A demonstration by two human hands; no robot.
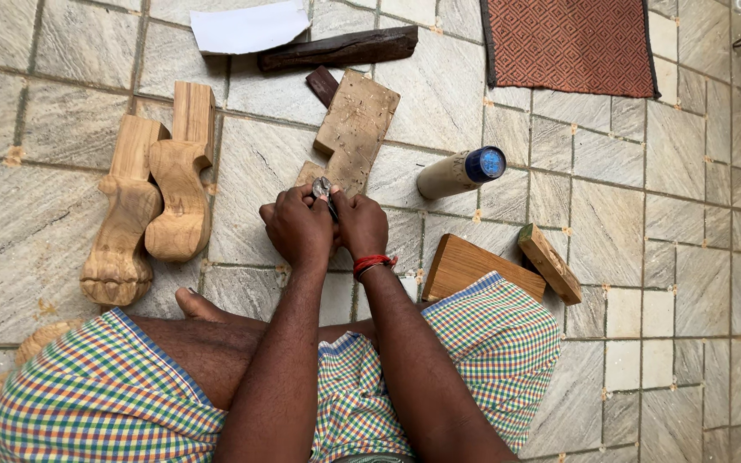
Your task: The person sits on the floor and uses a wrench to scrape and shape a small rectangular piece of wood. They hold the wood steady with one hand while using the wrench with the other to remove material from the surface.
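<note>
Fingers of both hands close together around a small metal tool (pixel 322 187), pinching it between them just above the near end of a rough wooden block (pixel 354 130); the left hand (pixel 299 228) curls in from the left and the right hand (pixel 360 225), with a red thread band (pixel 373 262) at its wrist, meets it from the right, so both are clenched on the same piece. What sort of tool it is stays too small to tell; only a rounded grey tip shows past the knuckles, pointing far, towards the block, and a thin dark part runs back between the hands, so its long axis seems to lie near-to-far with a slight lean. Holding it with two hands low over the stone tile floor (pixel 611 214) looks like a way to keep it steady, judged from the tight grip. The block lies tilted, its long axis running from near left to far right. Two carved wooden legs (pixel 152 197) lie side by side well to the left, a cardboard tube with a blue cap (pixel 460 171) to the right, and wood offcuts (pixel 508 266) rest by the person's knee in checked cloth (pixel 490 334).
</note>
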